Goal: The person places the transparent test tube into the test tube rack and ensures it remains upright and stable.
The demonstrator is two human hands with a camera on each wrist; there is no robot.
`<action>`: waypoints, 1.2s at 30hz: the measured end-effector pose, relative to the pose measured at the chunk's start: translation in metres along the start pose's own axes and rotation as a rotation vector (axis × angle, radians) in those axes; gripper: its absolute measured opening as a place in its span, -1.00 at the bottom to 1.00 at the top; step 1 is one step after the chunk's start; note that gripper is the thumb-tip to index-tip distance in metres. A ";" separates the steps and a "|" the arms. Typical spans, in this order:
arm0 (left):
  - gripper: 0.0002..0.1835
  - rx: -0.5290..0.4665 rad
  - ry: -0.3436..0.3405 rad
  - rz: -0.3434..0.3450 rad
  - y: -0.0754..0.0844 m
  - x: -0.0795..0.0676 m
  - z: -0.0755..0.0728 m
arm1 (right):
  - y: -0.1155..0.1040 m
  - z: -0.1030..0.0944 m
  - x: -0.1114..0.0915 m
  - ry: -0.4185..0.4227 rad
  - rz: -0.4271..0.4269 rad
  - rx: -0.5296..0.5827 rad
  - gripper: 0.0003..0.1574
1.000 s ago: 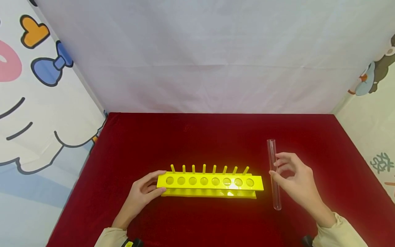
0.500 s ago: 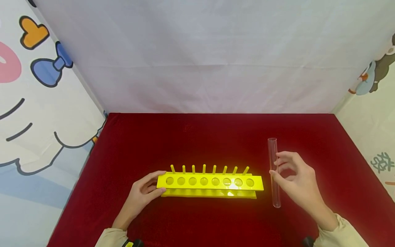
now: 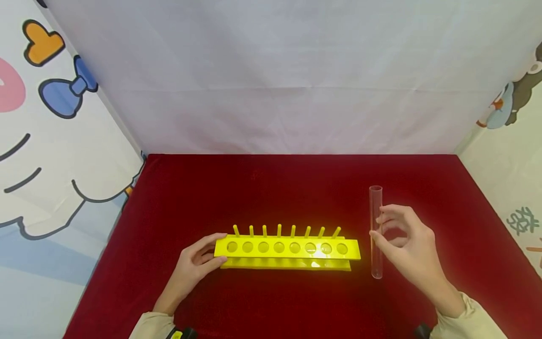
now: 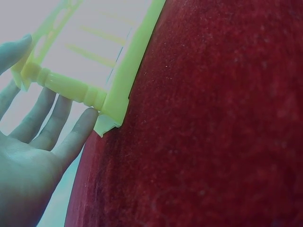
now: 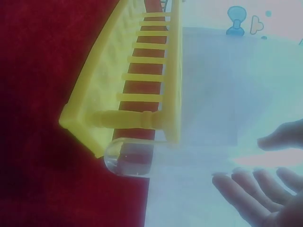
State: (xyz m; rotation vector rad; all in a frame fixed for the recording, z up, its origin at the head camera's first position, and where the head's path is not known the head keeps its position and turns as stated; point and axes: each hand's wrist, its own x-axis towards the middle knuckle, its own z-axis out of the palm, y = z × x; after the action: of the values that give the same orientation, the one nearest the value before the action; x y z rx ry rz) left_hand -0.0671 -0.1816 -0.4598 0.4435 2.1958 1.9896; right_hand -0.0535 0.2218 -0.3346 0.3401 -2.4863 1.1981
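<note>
A bright yellow test tube rack stands on the red cloth, with a row of round holes in its top plate and several pegs along its back. My left hand grips the rack's left end, thumb at the front of the top plate. In the left wrist view its fingers lie along the end post. To the right of the rack, my right hand pinches a clear glass test tube between thumb and fingertips. The tube is nearly upright, mouth up, its rounded bottom near the rack's right end in the right wrist view.
Red cloth covers the table. A white curtain hangs along its back edge, and printed cartoon panels flank it on the left and right.
My right hand has risen slightly, and the test tube in it has come more upright, its bottom shifting up and a little left. My left hand keeps its grip on the rack.
</note>
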 end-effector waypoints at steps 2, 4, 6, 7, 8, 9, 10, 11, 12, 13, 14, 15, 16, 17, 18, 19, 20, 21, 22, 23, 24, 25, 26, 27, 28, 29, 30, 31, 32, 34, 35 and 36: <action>-0.50 0.008 0.002 0.007 -0.001 0.000 0.000 | 0.004 0.000 0.000 0.007 -0.014 0.016 -0.38; -0.50 0.008 0.002 0.017 -0.002 0.000 0.000 | 0.011 0.001 -0.001 0.013 -0.016 0.037 -0.37; -0.49 0.009 0.003 0.039 -0.003 0.000 0.000 | 0.017 0.001 -0.002 0.014 -0.002 0.052 -0.35; -0.50 0.008 0.005 0.043 -0.004 0.000 0.000 | 0.019 0.001 -0.002 0.013 0.011 0.057 -0.35; -0.49 0.011 0.007 0.056 -0.005 0.000 0.000 | 0.021 0.000 -0.003 0.014 0.019 0.059 -0.35; -0.50 0.009 0.009 0.066 -0.006 0.000 0.000 | 0.022 0.000 -0.003 0.014 0.028 0.064 -0.34; -0.50 0.012 0.009 0.074 -0.007 0.000 0.000 | 0.022 0.000 -0.003 0.014 0.035 0.065 -0.34; -0.50 0.016 0.008 0.085 -0.008 0.000 -0.001 | 0.022 -0.001 -0.003 0.014 0.042 0.066 -0.34; -0.50 0.018 0.008 0.089 -0.009 0.000 -0.001 | 0.021 -0.001 -0.003 0.017 0.045 0.070 -0.34; -0.50 0.018 0.009 0.093 -0.009 0.000 -0.001 | 0.021 -0.001 -0.003 0.021 0.035 0.070 -0.34; -0.50 0.021 0.009 0.100 -0.009 0.000 -0.001 | 0.020 -0.002 -0.003 0.025 0.025 0.070 -0.34; -0.50 0.020 0.009 0.102 -0.009 0.000 -0.001 | 0.019 -0.002 -0.003 0.030 0.010 0.071 -0.34; -0.50 0.021 0.009 0.105 -0.009 0.000 0.000 | 0.019 -0.002 -0.003 0.035 0.002 0.070 -0.34; -0.50 0.021 0.010 0.108 -0.009 0.000 0.000 | 0.018 -0.002 -0.003 0.039 -0.004 0.070 -0.33; -0.50 0.018 0.011 0.104 -0.008 0.000 0.000 | 0.018 -0.002 -0.003 0.044 -0.020 0.068 -0.33; -0.50 0.016 0.010 0.104 -0.008 0.000 0.000 | 0.017 -0.003 -0.003 0.046 -0.020 0.072 -0.33; -0.50 0.016 0.010 0.103 -0.008 0.000 0.000 | 0.017 -0.003 -0.003 0.048 -0.013 0.076 -0.32; -0.50 0.015 0.010 0.104 -0.009 0.000 0.001 | 0.016 -0.004 -0.003 0.050 -0.013 0.081 -0.32; -0.49 0.014 0.010 0.097 -0.010 0.000 0.000 | 0.015 -0.004 -0.003 0.052 -0.005 0.088 -0.32; -0.49 0.013 0.009 0.090 -0.011 0.000 0.000 | 0.015 -0.005 -0.003 0.055 -0.005 0.093 -0.32; -0.49 0.011 0.009 0.076 -0.010 0.000 0.000 | 0.014 -0.005 -0.003 0.060 -0.005 0.102 -0.32; -0.49 0.013 0.010 0.072 -0.011 0.000 0.000 | 0.013 -0.006 -0.003 0.061 0.007 0.109 -0.32; -0.49 0.011 0.010 0.063 -0.010 0.000 0.000 | 0.012 -0.007 -0.003 0.065 0.000 0.108 -0.31; -0.49 0.012 0.010 0.061 -0.010 0.000 -0.001 | 0.012 -0.007 -0.003 0.070 -0.014 0.112 -0.31; -0.49 0.013 0.009 0.059 -0.011 0.000 -0.001 | 0.012 -0.007 -0.003 0.075 -0.022 0.114 -0.31; -0.48 0.012 0.009 0.058 -0.010 0.000 -0.001 | 0.012 -0.007 -0.003 0.080 -0.033 0.117 -0.31; -0.48 0.014 0.010 0.056 -0.010 0.000 -0.001 | 0.012 -0.007 -0.003 0.084 -0.042 0.121 -0.31; -0.48 0.015 0.011 0.061 -0.011 0.000 -0.001 | 0.011 -0.008 -0.003 0.089 -0.052 0.123 -0.31; -0.48 0.017 0.014 0.060 -0.011 0.000 -0.001 | 0.010 -0.008 -0.003 0.095 -0.068 0.128 -0.31; -0.48 0.021 0.016 0.057 -0.011 0.000 -0.001 | 0.006 -0.008 -0.002 0.106 -0.081 0.139 -0.30; -0.48 0.018 0.018 0.053 -0.010 0.000 -0.001 | 0.003 -0.009 -0.002 0.111 -0.085 0.145 -0.31; -0.48 0.017 0.019 0.048 -0.008 0.000 -0.001 | -0.001 -0.009 -0.001 0.116 -0.090 0.152 -0.31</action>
State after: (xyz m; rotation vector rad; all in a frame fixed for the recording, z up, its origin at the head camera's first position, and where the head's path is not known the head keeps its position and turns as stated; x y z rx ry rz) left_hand -0.0679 -0.1829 -0.4679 0.4867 2.2350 2.0092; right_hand -0.0503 0.2287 -0.3295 0.4052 -2.2634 1.3339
